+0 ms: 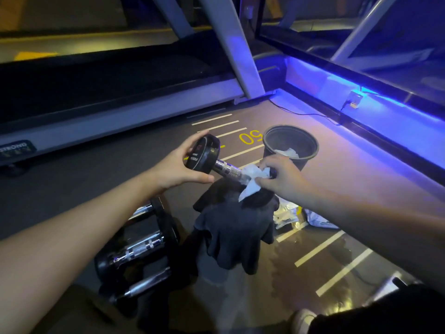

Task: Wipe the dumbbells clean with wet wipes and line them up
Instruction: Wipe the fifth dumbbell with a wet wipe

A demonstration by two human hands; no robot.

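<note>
Nearest the camera, the left forearm (72,239) runs up from the lower left edge, and the right forearm (375,220) enters from the right edge. All positions below are given relative to the held dumbbell (216,162).

The left hand (178,169) grasps the dumbbell's left head, a black disc with white lettering, with fingers over its top and the thumb under it. The dumbbell is held off the floor, tilted, its chrome handle sloping down to the right. The right hand (281,177) pinches a white wet wipe (252,179) wrapped against the right end of the handle; the right head is mostly hidden behind this hand.

Directly below the held dumbbell lies a dark cloth (236,227), bunched on the floor. Below and to its left, further dumbbells (142,251) lie close together on the floor. Just behind its right end stands a black bin (289,145) holding crumpled white wipes. Below its right end, beside the cloth, lies a white wipe packet (289,215). A treadmill (115,102) stands well behind it.
</note>
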